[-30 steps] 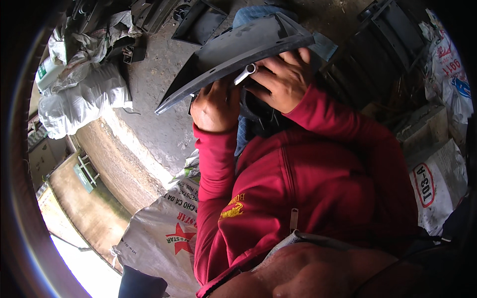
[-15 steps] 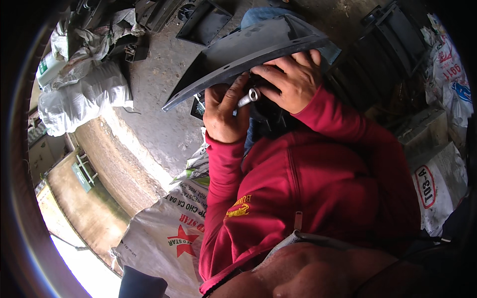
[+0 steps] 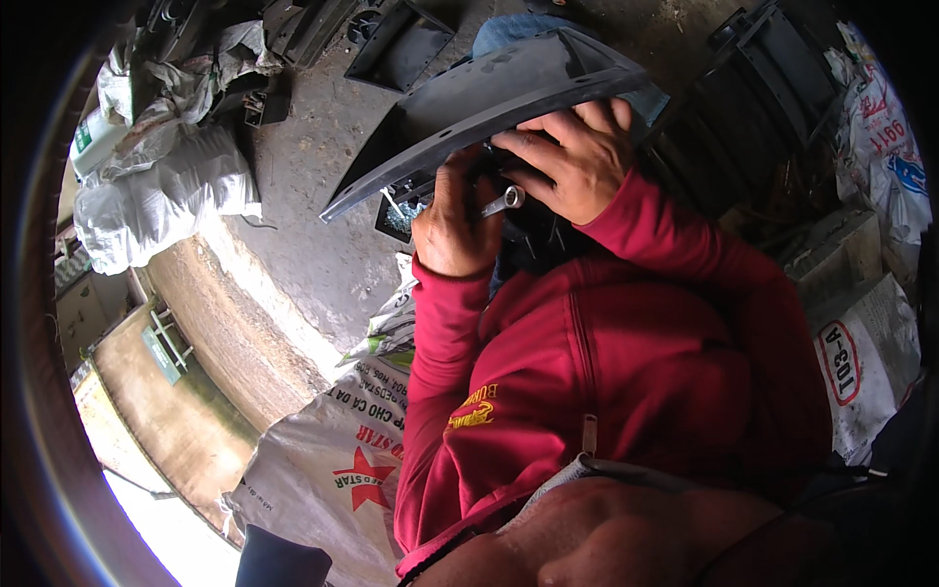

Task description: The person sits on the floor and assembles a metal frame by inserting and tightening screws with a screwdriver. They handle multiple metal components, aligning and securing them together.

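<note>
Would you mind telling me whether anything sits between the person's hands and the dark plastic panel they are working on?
Nothing visible does. The right hand lies flat against the dark plastic panel, and the left hand grips a metal socket tool right beneath it.

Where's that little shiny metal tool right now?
In the head view, upper middle: the silver socket tool sits between the left hand and right hand, just under the dark plastic panel.

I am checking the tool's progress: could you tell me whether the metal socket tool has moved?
Yes. The metal socket tool has dropped below the grey panel's edge.
</note>
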Motion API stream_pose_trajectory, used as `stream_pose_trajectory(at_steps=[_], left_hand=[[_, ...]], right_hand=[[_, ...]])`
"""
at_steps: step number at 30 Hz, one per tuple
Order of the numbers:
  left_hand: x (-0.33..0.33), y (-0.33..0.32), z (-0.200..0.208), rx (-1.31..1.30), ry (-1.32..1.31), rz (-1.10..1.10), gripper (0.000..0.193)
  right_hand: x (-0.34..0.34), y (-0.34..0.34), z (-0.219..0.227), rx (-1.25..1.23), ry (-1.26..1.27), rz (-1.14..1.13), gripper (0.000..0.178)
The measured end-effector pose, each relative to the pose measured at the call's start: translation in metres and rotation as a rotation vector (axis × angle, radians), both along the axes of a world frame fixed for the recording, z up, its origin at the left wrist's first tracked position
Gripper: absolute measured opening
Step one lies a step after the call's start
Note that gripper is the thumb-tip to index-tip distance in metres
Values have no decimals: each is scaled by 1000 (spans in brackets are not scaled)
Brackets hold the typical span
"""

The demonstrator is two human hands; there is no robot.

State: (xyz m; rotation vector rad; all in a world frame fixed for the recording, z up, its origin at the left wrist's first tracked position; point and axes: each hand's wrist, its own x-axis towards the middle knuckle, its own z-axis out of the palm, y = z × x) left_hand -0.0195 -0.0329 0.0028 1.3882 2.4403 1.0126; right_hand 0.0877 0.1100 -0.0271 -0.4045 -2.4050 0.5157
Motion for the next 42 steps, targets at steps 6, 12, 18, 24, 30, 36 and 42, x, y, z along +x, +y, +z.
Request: stream_pose_trajectory(at_steps=[6,12,18,24,30,36,42], left_hand=[[-3,0,-4,68,-174,1,43],[-3,-5,-11,114,-344,11,47],[0,-6,-12,69,-126,1,47],[3,-9,1,-100,-21,23,46],[-1,-8,-1,-84,-25,50,47],[-7,-9,-2,-77,47,52,51],[-8,-9,-6,-30,111,40,46]], right_hand=[[1,-1,-3,48,-4,-33,43],[1,-2,1,40,-14,-32,46],[1,0,2,49,-9,-15,46],[2,0,4,66,-40,-22,45],[1,-1,-1,41,-16,-19,36],[1,1,3,92,-28,-26,43],[2,1,3,110,-36,-14,44]])
